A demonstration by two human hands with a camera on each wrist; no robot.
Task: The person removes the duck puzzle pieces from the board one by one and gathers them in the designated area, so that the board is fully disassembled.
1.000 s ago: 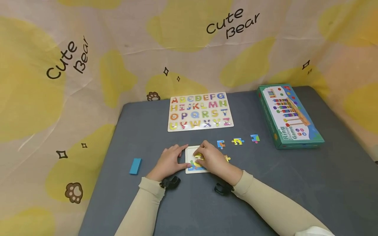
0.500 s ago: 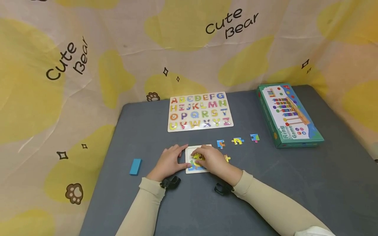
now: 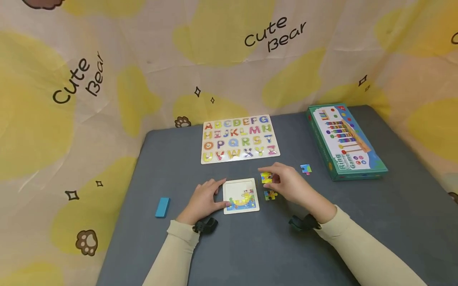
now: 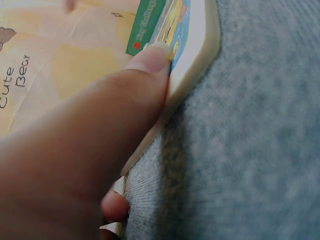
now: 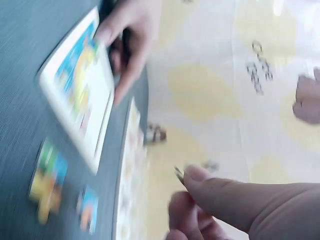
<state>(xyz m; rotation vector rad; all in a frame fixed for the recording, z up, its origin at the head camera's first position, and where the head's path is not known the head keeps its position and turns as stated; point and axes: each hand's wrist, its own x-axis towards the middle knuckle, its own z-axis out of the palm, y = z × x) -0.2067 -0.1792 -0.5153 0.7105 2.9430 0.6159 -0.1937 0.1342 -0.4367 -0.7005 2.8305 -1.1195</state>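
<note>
A yellow, knobbed jigsaw piece is pinched by the right hand, right of the square, off-white puzzle tray, whose left edge is touched by the left hand, thumb and fingers spread. Fitting seems under way; leftward carrying and aligning appear needed.

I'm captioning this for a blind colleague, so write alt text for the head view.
A person's right hand holds a yellow jigsaw piece beside a partly filled square puzzle tray, whose left edge the left hand touches. Behind, on the gray table, are an alphabet puzzle board and a green game box; a blue block lies to the left.
</note>
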